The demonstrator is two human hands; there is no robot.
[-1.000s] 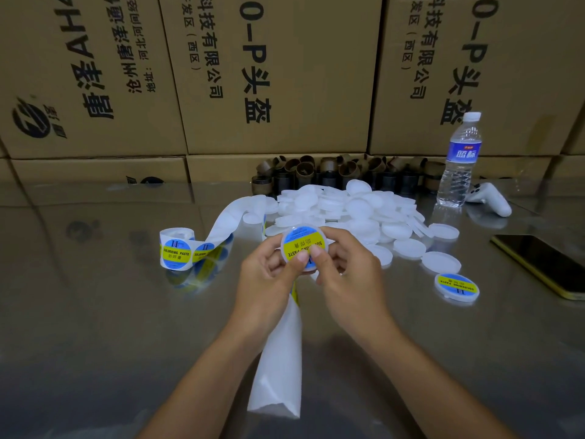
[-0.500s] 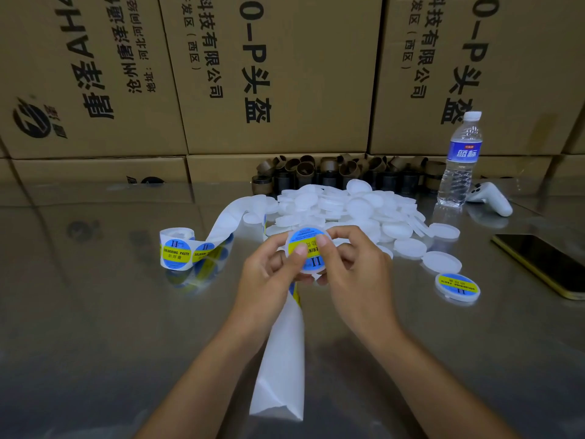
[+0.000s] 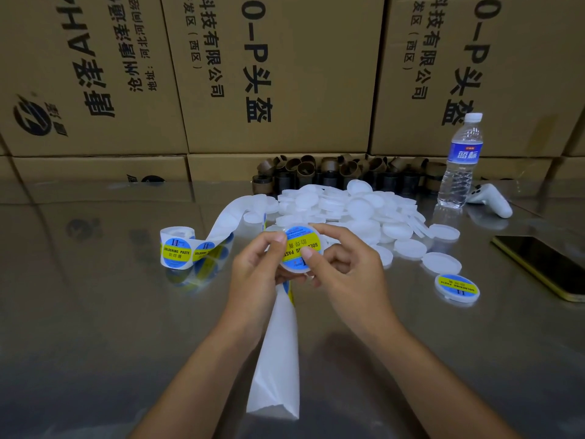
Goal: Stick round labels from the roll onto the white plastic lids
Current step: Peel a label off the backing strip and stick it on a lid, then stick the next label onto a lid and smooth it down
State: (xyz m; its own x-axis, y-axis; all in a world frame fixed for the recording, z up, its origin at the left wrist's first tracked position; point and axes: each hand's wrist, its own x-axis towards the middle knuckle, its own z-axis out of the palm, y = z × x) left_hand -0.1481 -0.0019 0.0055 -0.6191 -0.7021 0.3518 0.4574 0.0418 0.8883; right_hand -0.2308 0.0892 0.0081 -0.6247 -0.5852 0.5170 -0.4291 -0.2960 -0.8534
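Both thumbs press on the blue-and-yellow label [image 3: 297,236] stuck to a white lid [image 3: 292,268]. The left hand [image 3: 253,274] and right hand [image 3: 351,270] pinch the lid between them above the table [image 3: 95,312]. The curled fingers behind it seem to support its underside. The label roll [image 3: 175,248] lies to the left, and the pile of bare lids [image 3: 348,207] is just beyond.

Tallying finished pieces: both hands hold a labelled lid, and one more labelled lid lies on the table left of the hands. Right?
Not quite. The head view shows the loose lid on the table to the right of the hands, near the phone. The left hand and right hand do grip the held lid, already labelled.
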